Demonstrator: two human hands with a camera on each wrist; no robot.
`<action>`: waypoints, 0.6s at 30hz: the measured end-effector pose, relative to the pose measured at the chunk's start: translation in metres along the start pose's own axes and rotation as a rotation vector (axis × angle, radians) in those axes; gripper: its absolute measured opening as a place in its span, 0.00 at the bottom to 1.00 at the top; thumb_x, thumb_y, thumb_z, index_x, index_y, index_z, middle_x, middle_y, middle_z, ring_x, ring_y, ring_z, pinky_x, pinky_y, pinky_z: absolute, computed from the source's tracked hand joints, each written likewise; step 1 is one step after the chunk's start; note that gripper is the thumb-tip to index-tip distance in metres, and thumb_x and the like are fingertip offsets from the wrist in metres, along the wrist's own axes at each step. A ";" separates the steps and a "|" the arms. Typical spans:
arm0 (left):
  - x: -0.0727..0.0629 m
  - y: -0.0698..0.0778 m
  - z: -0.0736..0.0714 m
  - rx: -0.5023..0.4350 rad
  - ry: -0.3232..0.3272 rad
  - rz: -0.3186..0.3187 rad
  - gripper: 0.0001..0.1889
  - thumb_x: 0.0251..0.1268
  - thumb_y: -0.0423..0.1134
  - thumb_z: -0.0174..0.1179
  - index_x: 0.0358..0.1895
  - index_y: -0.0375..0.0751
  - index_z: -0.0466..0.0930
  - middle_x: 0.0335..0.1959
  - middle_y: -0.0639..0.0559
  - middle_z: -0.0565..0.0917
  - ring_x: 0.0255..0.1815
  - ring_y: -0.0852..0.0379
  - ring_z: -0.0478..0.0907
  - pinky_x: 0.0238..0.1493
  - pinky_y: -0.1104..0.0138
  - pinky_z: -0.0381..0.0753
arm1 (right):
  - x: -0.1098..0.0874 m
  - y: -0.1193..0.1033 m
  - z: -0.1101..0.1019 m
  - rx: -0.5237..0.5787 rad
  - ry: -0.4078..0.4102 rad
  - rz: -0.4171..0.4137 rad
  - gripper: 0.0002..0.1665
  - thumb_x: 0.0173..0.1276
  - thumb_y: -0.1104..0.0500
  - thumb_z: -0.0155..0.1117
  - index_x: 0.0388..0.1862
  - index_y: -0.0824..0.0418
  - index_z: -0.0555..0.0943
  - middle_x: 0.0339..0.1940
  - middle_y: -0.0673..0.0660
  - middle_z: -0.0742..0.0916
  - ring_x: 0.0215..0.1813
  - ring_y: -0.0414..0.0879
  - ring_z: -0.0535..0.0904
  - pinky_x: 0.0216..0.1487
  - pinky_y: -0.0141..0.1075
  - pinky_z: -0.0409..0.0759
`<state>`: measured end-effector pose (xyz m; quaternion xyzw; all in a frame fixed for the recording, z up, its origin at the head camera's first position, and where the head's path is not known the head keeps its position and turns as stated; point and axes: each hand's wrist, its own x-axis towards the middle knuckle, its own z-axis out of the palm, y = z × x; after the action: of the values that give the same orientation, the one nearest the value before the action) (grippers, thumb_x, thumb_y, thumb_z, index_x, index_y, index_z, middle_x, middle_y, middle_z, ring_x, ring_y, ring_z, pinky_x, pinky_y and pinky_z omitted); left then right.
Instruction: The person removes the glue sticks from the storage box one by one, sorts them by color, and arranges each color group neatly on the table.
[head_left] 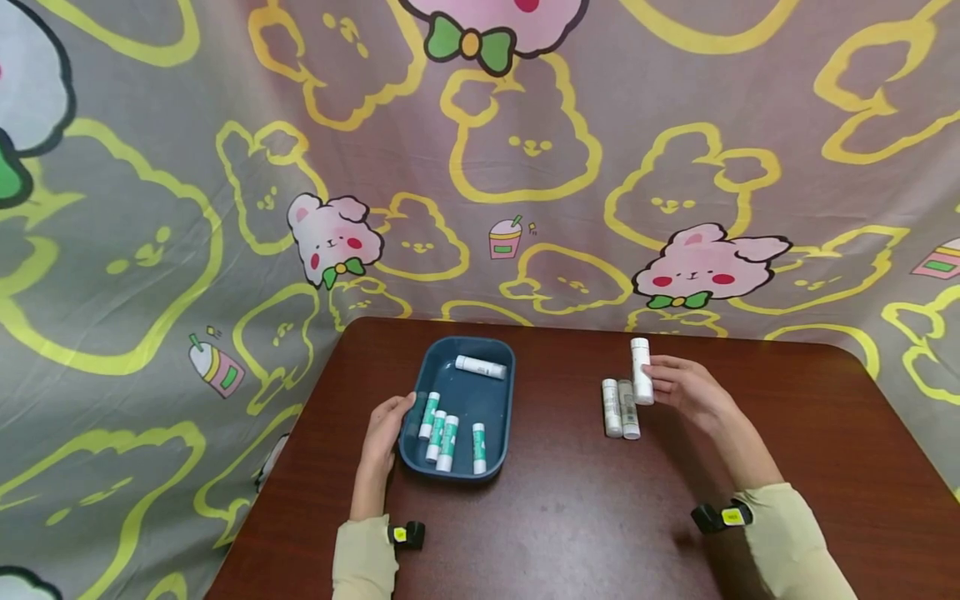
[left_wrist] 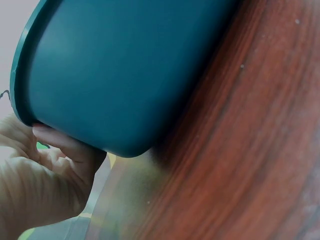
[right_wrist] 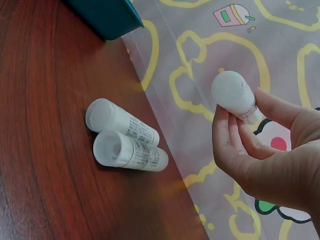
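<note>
My right hand (head_left: pixel 693 392) pinches a white glue stick (head_left: pixel 641 371) between thumb and fingers, holding it upright above the table. In the right wrist view, one round white end of it faces the camera. Just left of that hand, two more glue sticks (right_wrist: pixel 131 152) lie side by side on the table with small print on them. My left hand (head_left: pixel 386 425) grips the left rim of a dark blue plastic bin (head_left: pixel 512 408). Inside the bin are several glue sticks with green labels (head_left: pixel 447 443) near the front, and a white one (head_left: pixel 481 367) lies crosswise at the back.
The brown wooden table (head_left: pixel 570 517) carries the bin on its left side and the loose glue sticks on its right. Behind and to the left hangs a grey cloth (head_left: pixel 540 275) with yellow outlines and cartoon rabbits, close to the table's far edge.
</note>
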<state>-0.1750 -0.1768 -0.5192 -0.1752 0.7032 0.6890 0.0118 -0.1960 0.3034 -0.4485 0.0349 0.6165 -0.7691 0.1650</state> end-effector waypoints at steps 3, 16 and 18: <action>0.000 -0.001 0.000 -0.010 0.005 0.008 0.15 0.76 0.43 0.61 0.33 0.34 0.80 0.23 0.51 0.78 0.25 0.57 0.74 0.29 0.67 0.73 | -0.001 0.000 -0.002 -0.004 0.003 0.003 0.08 0.80 0.66 0.57 0.54 0.62 0.73 0.38 0.48 0.87 0.40 0.40 0.85 0.44 0.36 0.84; 0.002 -0.001 -0.001 -0.020 -0.008 -0.006 0.16 0.77 0.43 0.61 0.36 0.32 0.81 0.24 0.50 0.78 0.27 0.57 0.74 0.30 0.66 0.73 | -0.004 0.006 -0.014 -0.029 0.023 0.019 0.12 0.80 0.64 0.57 0.57 0.65 0.70 0.38 0.48 0.87 0.39 0.40 0.85 0.44 0.36 0.84; 0.003 -0.001 -0.001 -0.018 -0.013 -0.009 0.16 0.78 0.43 0.60 0.37 0.30 0.81 0.25 0.50 0.79 0.27 0.56 0.74 0.30 0.66 0.73 | -0.004 0.008 -0.016 -0.038 0.027 0.025 0.15 0.80 0.65 0.57 0.60 0.67 0.68 0.38 0.47 0.87 0.39 0.39 0.85 0.44 0.36 0.83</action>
<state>-0.1772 -0.1787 -0.5211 -0.1738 0.6962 0.6963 0.0179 -0.1925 0.3179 -0.4588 0.0499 0.6328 -0.7545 0.1667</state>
